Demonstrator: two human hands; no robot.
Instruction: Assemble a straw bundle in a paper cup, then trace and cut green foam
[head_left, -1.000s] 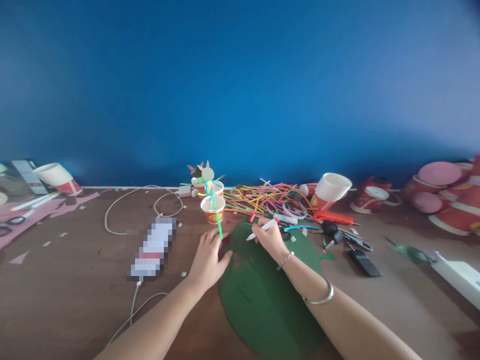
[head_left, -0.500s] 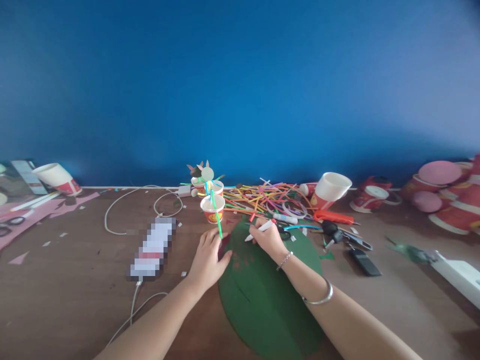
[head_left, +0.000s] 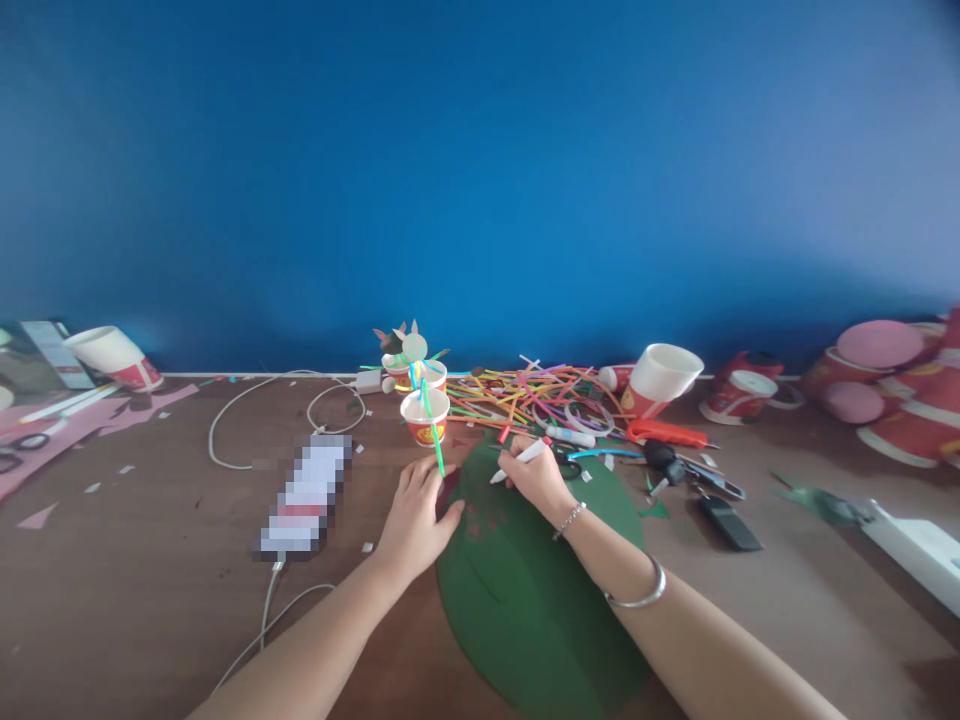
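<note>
My right hand is closed round a white marker with a red end, its tip pointing left above a dark green oval sheet. A small red cap shows just above these fingers. My left hand rests at the sheet's upper left edge, thumb apart from the fingers, beside a dark red piece. A bright green straw slants down to its fingertips from a red and white paper cup. Whether my left fingers grip the straw is unclear.
Colourful straws lie heaped behind the sheet, near a large paper cup. Keys and an orange tool are to the right. A phone with a white cable lies left. Red cups stand far right.
</note>
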